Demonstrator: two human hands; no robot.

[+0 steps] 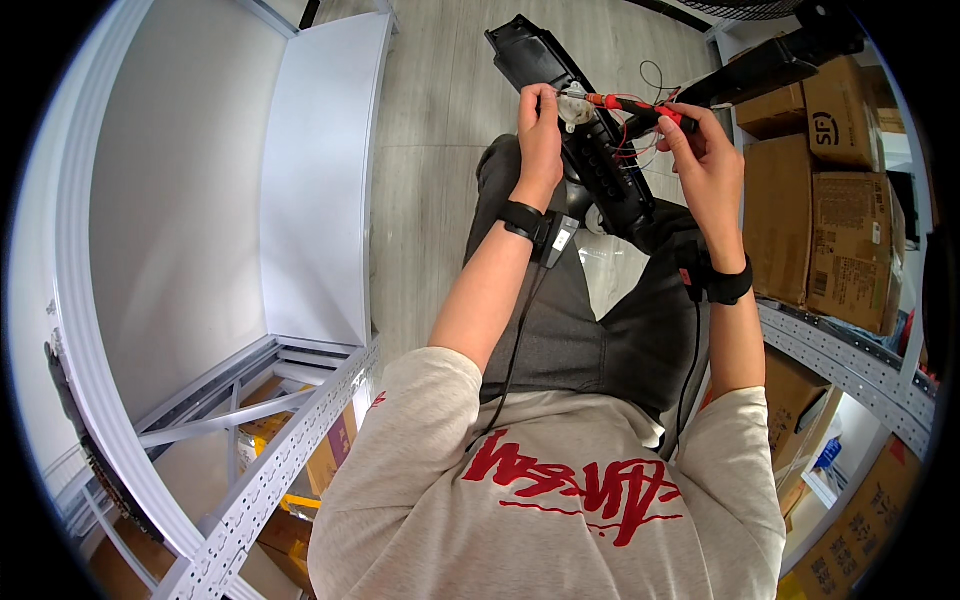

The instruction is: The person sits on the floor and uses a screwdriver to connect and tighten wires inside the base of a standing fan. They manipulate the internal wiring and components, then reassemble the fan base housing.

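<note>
My right hand is closed around the handle of a red and black screwdriver. Its shaft points left, to a small whitish translucent plastic part. The fingers of my left hand are pinched at the left edge of that part, beside the screwdriver's tip; the exact contact is too small to tell. Under both hands a long black plastic housing slants from the far left down toward my lap. Thin red and dark wires run loosely between the part, the housing and my right hand.
To the right, cardboard boxes fill a metal shelf, and a black arm-like bar juts in above them. On the left stands a white shelf frame with packages below. Black cables hang from both wristbands.
</note>
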